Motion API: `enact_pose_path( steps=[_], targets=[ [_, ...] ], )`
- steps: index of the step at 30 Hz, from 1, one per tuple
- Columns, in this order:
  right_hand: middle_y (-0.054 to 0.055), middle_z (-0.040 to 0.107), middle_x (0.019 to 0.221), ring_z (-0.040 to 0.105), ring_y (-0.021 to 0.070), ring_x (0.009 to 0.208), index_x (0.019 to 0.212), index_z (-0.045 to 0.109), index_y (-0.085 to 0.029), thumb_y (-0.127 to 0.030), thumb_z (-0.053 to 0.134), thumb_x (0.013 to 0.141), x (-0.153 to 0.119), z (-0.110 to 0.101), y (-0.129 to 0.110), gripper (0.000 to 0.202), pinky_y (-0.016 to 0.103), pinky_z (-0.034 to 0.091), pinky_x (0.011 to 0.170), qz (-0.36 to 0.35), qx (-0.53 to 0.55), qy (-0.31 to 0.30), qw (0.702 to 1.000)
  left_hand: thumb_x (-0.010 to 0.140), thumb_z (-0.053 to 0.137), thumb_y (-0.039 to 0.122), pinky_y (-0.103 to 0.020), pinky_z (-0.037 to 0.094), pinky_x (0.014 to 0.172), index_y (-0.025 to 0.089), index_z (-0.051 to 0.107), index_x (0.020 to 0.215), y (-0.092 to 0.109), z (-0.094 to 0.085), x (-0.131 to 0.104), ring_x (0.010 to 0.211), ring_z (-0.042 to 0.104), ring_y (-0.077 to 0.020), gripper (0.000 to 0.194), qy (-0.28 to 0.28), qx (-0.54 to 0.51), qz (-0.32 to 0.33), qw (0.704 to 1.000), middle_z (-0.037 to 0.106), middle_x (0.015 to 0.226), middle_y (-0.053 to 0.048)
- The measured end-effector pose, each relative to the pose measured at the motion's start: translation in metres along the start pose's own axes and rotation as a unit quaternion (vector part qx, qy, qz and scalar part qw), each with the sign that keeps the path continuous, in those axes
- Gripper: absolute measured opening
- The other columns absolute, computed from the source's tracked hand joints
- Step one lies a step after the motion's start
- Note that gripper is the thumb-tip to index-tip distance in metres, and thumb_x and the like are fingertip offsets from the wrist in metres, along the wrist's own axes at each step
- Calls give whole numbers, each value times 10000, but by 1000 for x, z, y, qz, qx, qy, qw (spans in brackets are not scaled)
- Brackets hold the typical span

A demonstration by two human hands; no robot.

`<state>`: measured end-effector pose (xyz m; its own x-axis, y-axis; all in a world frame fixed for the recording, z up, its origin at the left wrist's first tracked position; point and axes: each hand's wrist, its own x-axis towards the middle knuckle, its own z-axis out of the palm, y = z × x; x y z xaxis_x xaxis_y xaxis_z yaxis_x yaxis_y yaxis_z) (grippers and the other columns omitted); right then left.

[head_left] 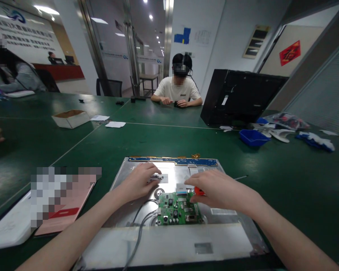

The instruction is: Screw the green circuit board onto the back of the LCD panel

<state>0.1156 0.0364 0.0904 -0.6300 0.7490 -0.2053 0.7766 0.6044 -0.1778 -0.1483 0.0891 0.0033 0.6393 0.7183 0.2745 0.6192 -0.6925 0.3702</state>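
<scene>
A flat display panel (214, 241) lies back side up before me, with a green circuit board (169, 214) at its middle. My left hand (142, 180) rests over the panel's upper left, thumb and fingertips curled round small metal screws (161, 177). Curled above the board's right side, my right hand (214, 187) holds a screwdriver (199, 191) by its red handle. Its thin shaft shows right of the hand, pointing away from the board. A white ribbon cable (182, 187) meets the board's top edge. Grey cables (142, 229) leave its left side.
A pink folder (64, 214) and a white item (9, 226) lie to the left. Beyond are an open box (72, 119), papers (115, 124), a blue tray (253, 138), gloves (315, 141) and a black monitor (240, 98). A person (177, 88) sits opposite.
</scene>
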Motion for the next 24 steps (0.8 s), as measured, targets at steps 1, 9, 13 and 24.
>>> enact_pose_path(
  steps=[1, 9, 13, 24],
  targets=[
    [86, 696, 988, 637, 268, 888, 1154, 654, -218, -370, 653, 823, -2, 4, 6, 365, 369, 450, 722, 23, 5, 1, 1000, 847, 614, 209, -404, 464, 868, 198, 628, 1041, -1, 1, 0, 986, 572, -246, 195, 5, 7, -9, 1000, 628, 1045, -81],
    [112, 620, 1169, 595, 310, 970, 1386, 477, -253, -614, 700, 690, -33, 40, 18, 815, 447, 457, 818, 74, 110, -14, 991, 859, 589, 227, -427, 460, 881, 176, 616, 1088, -4, 5, -1, 1010, 574, -269, 237, 1, 46, -40, 998, 626, 1084, -103],
    [109, 619, 1137, 593, 319, 954, 1427, 419, -275, -632, 641, 742, -35, 56, 16, 804, 477, 452, 800, 83, 126, -25, 988, 871, 575, 244, -423, 464, 870, 171, 622, 1077, -3, 4, -1, 991, 580, -267, 224, -1, 44, -38, 998, 630, 1073, -109],
    [25, 678, 798, 603, 150, 655, 1105, 666, -210, -302, 553, 847, -21, 20, 7, 297, 320, 479, 662, 50, 326, 171, 929, 846, 576, 203, -363, 477, 817, 170, 635, 1005, -9, -1, -2, 933, 600, -244, 173, -3, 4, -43, 999, 638, 1001, -95]
  ],
)
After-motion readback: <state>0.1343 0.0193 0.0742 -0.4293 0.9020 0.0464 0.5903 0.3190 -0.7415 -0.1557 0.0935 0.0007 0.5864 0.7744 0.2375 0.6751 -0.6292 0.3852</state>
